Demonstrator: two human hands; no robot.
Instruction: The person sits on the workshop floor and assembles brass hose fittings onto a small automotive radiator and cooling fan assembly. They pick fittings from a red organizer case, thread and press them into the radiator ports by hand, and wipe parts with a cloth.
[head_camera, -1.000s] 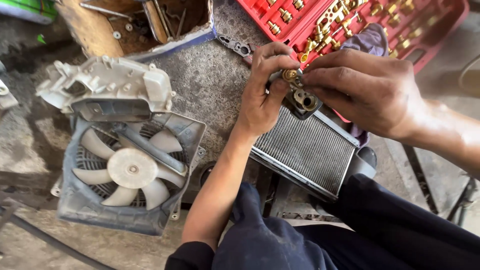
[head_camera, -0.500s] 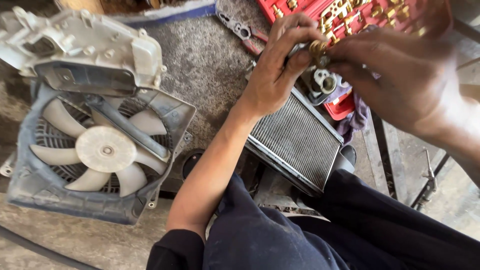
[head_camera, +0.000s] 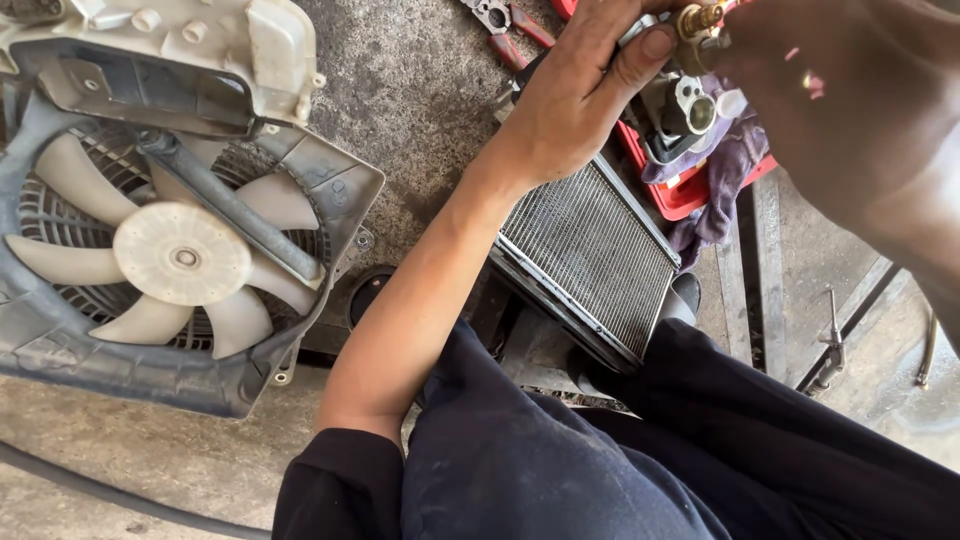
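Observation:
My left hand (head_camera: 585, 85) reaches across a finned metal radiator (head_camera: 590, 255) and pinches a small brass fitting (head_camera: 697, 22) at the top edge of the view. My right hand (head_camera: 850, 95) closes on the same brass fitting from the right, very near the camera and blurred. Just below the fitting sits the radiator's metal port block (head_camera: 690, 112) with a round opening. The radiator leans between my knees, its lower end hidden behind my dark trousers.
A grey plastic fan shroud (head_camera: 330, 200) with a pale fan (head_camera: 180, 260) lies at left on the concrete floor. Red-handled pliers (head_camera: 510, 25) lie at top centre. A red tray (head_camera: 690, 195) and a purple rag (head_camera: 725, 180) sit under the port block. A black hose (head_camera: 120, 500) crosses the lower left.
The view has moved closer and to the right, so the fan and radiator look bigger. Both hands stay on the brass fitting above the port block.

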